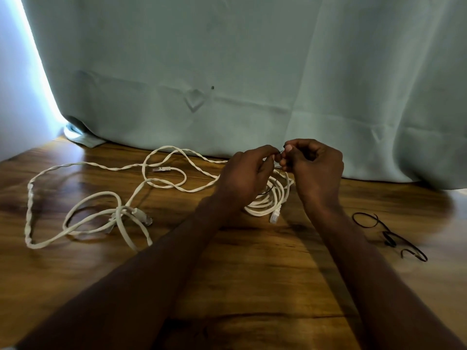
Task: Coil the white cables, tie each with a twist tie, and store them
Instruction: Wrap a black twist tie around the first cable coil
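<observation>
One coiled cable (273, 198) lay under both hands; left hand (246, 173) and right hand (314, 168) pinched one twist tie (281, 151). Loose cables (101, 210) lay left.

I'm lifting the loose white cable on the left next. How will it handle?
The loose white cable sprawls in wide, tangled loops on the wooden table, so it is probably floppy and will trail and snag when lifted. Its twisted kinks suggest some springiness, so loops may pop open.
</observation>
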A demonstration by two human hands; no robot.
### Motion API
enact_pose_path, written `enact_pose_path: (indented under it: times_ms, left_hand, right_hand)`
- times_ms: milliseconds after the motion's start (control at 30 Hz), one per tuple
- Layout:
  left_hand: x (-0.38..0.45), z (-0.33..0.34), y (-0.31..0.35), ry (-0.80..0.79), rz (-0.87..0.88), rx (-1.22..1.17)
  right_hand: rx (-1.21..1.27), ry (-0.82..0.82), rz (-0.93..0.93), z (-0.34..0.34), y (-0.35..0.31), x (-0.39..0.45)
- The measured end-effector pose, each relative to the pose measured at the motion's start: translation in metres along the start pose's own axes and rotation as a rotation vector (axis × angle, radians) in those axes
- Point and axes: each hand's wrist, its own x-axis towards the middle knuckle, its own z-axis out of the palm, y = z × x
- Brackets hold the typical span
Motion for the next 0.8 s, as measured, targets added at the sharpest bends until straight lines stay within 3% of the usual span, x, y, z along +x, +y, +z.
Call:
enact_pose_path:
  times_ms: [800]
  left_hand:
    - [-0.0019,-0.0013,0.0017,0.018,-0.022,0.023]
  right_hand:
    - [0.005,-0.039,0.025,0.0018,0.0041,-0.0004]
